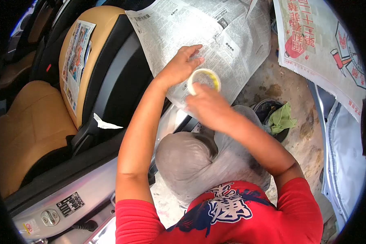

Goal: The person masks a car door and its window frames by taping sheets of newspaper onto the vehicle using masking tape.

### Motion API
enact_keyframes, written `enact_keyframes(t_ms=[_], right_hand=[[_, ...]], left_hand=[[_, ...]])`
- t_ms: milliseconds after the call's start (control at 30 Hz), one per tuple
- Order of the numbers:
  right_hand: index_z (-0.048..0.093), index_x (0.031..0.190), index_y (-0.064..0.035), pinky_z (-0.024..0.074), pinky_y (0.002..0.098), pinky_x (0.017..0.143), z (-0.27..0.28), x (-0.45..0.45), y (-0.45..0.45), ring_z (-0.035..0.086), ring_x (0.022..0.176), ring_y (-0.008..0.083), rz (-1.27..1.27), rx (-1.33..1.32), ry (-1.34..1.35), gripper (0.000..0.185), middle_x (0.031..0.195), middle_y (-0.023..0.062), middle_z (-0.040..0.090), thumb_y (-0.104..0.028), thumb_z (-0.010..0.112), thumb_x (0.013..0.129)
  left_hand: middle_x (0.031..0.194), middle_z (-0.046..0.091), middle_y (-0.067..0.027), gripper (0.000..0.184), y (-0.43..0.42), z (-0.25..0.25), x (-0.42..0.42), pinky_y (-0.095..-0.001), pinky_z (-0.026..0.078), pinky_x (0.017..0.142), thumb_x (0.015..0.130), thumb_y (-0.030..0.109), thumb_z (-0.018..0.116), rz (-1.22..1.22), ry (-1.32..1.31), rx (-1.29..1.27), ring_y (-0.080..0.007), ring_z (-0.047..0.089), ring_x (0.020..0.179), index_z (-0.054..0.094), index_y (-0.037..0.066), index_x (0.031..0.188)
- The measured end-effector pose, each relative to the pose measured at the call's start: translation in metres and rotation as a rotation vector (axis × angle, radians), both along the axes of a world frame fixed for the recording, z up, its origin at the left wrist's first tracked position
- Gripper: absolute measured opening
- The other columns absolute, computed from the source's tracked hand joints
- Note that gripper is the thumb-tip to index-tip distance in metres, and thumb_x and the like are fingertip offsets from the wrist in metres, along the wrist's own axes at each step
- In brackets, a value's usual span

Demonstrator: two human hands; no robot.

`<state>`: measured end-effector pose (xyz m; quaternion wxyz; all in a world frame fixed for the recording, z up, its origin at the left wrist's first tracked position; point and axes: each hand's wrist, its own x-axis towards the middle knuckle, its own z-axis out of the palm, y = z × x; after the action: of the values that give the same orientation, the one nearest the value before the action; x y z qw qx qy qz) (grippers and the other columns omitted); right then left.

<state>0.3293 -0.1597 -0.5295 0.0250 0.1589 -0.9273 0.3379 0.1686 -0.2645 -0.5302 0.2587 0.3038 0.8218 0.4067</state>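
Note:
Held in my right hand (208, 105), which is smeared by motion, is a roll of pale tape (218, 82) with a yellowish inside. The fingers hook around the ring's near side. Just beyond and to the left, my left hand (182, 65) lies over a large sheet of newspaper (171, 36), thumb and fingers apart and holding nothing that I can see. The newspaper spreads across the car's door opening, creased in places. Its lower edge passes near both hands, partly hidden by the tape and my right hand.
A tan car seat (32, 122) with a printed paper (76, 61) on its backrest is at left. A torn white scrap (105, 123) lies beside it. At right are a dark bucket (266, 107) with a green cloth (282, 118) and a panel covered by printed paper (313, 49).

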Motion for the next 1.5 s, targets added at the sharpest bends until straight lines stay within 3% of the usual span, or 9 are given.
enact_keyframes(t_ms=[200, 600, 700, 800, 1000, 1200, 1300, 1400, 1500], right_hand=[[0.074, 0.085, -0.0063, 0.0489, 0.0406, 0.085, -0.057, -0.008, -0.061, 0.06, 0.102, 0.0284, -0.129, 0.176, 0.071, 0.011, 0.105, 0.0122, 0.062, -0.013, 0.065, 0.083], [0.077, 0.091, -0.0113, 0.0444, 0.0401, 0.086, -0.052, -0.014, -0.064, 0.061, 0.101, 0.0235, -0.154, 0.428, -0.098, 0.016, 0.104, 0.0066, 0.066, -0.016, 0.064, 0.083], [0.076, 0.089, -0.0102, 0.0436, 0.0408, 0.084, -0.055, -0.014, -0.068, 0.062, 0.099, 0.0231, -0.192, 0.455, -0.04, 0.015, 0.098, 0.0074, 0.066, -0.013, 0.065, 0.079], [0.078, 0.093, -0.0138, 0.0393, 0.0415, 0.086, -0.056, -0.017, -0.072, 0.061, 0.101, 0.0225, -0.176, 0.57, -0.084, 0.018, 0.101, 0.0049, 0.067, -0.021, 0.064, 0.085], [0.076, 0.091, -0.0096, 0.0419, 0.0443, 0.085, -0.06, -0.013, -0.044, 0.062, 0.1, 0.0249, -0.242, 0.442, -0.031, 0.032, 0.102, 0.0087, 0.065, -0.039, 0.078, 0.078], [0.075, 0.096, -0.0072, 0.0434, 0.0433, 0.09, -0.048, -0.01, -0.027, 0.062, 0.104, 0.0286, -0.213, 0.37, -0.051, 0.022, 0.104, 0.0113, 0.063, -0.026, 0.073, 0.084], [0.067, 0.12, -0.0022, 0.0472, 0.0469, 0.091, -0.018, -0.018, 0.002, 0.063, 0.108, 0.0347, -0.293, 0.121, -0.349, 0.035, 0.1, 0.015, 0.062, -0.017, 0.067, 0.088], [0.047, 0.143, 0.0011, 0.0495, 0.0461, 0.094, -0.01, -0.008, 0.04, 0.064, 0.108, 0.0382, -0.376, 0.076, -0.079, 0.054, 0.107, 0.0199, 0.064, -0.005, 0.057, 0.09], [0.03, 0.153, 0.0018, 0.0508, 0.0407, 0.094, -0.024, -0.003, 0.079, 0.067, 0.103, 0.0343, -0.361, -0.337, -0.06, 0.065, 0.116, 0.0226, 0.064, 0.001, 0.05, 0.091]], left_hand=[[0.142, 0.046, -0.0216, 0.049, 0.001, 0.002, 0.008, -0.0383, 0.043, 0.108, 0.101, 0.027, 0.06, 0.023, 0.015, -0.016, -0.0343, 0.051, 0.128, 0.052, 0.009, 0.145], [0.142, 0.048, -0.0175, 0.044, -0.005, 0.0, 0.01, -0.0389, 0.04, 0.113, 0.101, 0.021, 0.059, 0.027, 0.028, -0.021, -0.0314, 0.05, 0.132, 0.055, 0.013, 0.144], [0.137, 0.05, -0.0188, 0.043, -0.006, -0.007, 0.01, -0.0366, 0.046, 0.104, 0.099, 0.017, 0.058, 0.009, 0.125, 0.009, -0.032, 0.058, 0.116, 0.056, 0.01, 0.141], [0.141, 0.049, -0.0154, 0.042, -0.004, -0.001, 0.013, -0.0365, 0.041, 0.11, 0.101, 0.018, 0.057, 0.038, 0.017, -0.01, -0.0299, 0.051, 0.13, 0.056, 0.013, 0.142], [0.14, 0.049, -0.016, 0.04, -0.006, -0.012, 0.014, -0.036, 0.043, 0.108, 0.101, 0.016, 0.056, -0.005, 0.105, 0.024, -0.0303, 0.052, 0.126, 0.057, 0.011, 0.141], [0.138, 0.049, -0.0177, 0.038, 0.003, -0.006, 0.015, -0.0373, 0.042, 0.108, 0.099, 0.015, 0.056, 0.038, 0.153, 0.02, -0.0309, 0.053, 0.125, 0.06, 0.009, 0.136], [0.139, 0.047, -0.0194, 0.037, 0.021, 0.004, 0.011, -0.0384, 0.043, 0.106, 0.098, 0.017, 0.057, 0.089, 0.145, 0.01, -0.0308, 0.053, 0.125, 0.061, 0.008, 0.134], [0.135, 0.051, -0.0205, 0.035, 0.03, 0.013, 0.015, -0.0383, 0.045, 0.105, 0.097, 0.019, 0.06, 0.162, 0.079, 0.032, -0.0312, 0.055, 0.123, 0.063, 0.006, 0.13], [0.129, 0.057, -0.0194, 0.033, 0.031, -0.003, 0.016, -0.0374, 0.045, 0.104, 0.095, 0.018, 0.062, 0.108, 0.115, 0.147, -0.0314, 0.058, 0.12, 0.066, 0.004, 0.125]])
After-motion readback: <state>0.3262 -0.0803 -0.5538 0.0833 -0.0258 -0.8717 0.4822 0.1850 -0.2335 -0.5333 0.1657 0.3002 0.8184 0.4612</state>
